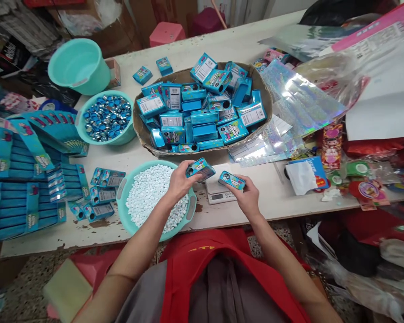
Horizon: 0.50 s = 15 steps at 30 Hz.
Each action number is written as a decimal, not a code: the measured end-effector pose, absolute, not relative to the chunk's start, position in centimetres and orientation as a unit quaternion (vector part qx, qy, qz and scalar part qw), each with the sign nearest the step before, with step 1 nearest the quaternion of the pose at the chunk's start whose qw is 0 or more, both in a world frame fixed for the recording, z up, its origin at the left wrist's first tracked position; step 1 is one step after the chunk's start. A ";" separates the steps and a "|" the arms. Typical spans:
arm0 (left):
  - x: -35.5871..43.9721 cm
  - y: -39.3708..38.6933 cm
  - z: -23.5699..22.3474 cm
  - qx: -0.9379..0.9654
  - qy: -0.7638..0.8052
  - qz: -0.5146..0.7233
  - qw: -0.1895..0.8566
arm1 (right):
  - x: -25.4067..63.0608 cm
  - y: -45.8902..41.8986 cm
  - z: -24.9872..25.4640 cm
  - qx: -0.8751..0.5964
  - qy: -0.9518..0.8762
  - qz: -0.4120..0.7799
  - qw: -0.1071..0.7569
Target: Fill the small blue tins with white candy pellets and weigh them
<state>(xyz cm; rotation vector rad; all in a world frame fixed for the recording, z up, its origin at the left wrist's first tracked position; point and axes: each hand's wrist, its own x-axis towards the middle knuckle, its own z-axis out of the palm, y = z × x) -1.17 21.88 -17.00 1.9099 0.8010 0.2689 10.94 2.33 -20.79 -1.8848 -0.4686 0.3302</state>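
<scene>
My left hand (181,181) is closed around a blue candy tin (199,168) with a dark round opening in its top, above the right rim of a teal basin (124,211) full of small white candies (148,188). In my right hand (248,196) is another blue candy tin (232,180), tilted, with pale candies apparently showing at its round opening. Between the two hands lies a small digital scale (218,197), partly hidden by the tins. Just beyond them, a cardboard tray (202,150) holds a heap of similar blue tins (205,131).
A teal bowl of blue and silver caps (107,117) stands left of the tray, with a teal bucket (77,67) behind it. Packed blue display boxes (13,193) are stacked at far left. Several loose tins (103,195) lie nearby. Holographic sheets (289,98) and wrappers cover the right side.
</scene>
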 end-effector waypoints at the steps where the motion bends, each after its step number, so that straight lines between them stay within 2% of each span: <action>1: -2.4 22.2 -16.4 0.783 0.337 0.119 0.509 | 11.2 3.1 -21.6 -0.797 -0.218 0.146 0.544; 4: -5.3 22.0 -15.4 0.757 0.333 0.130 0.546 | 11.2 4.6 -22.0 -0.817 -0.279 0.110 0.493; 7: -7.1 20.6 -16.0 0.698 0.340 0.146 0.613 | 9.7 5.3 -19.7 -0.815 -0.369 0.055 0.444; 12: -9.0 18.6 -16.8 0.485 0.369 0.216 0.763 | 5.5 7.4 -15.0 -0.745 -0.470 0.273 0.387; 15: -9.8 19.2 -16.0 0.301 0.373 0.282 0.831 | 4.1 8.7 -13.5 -0.748 -0.489 0.252 0.372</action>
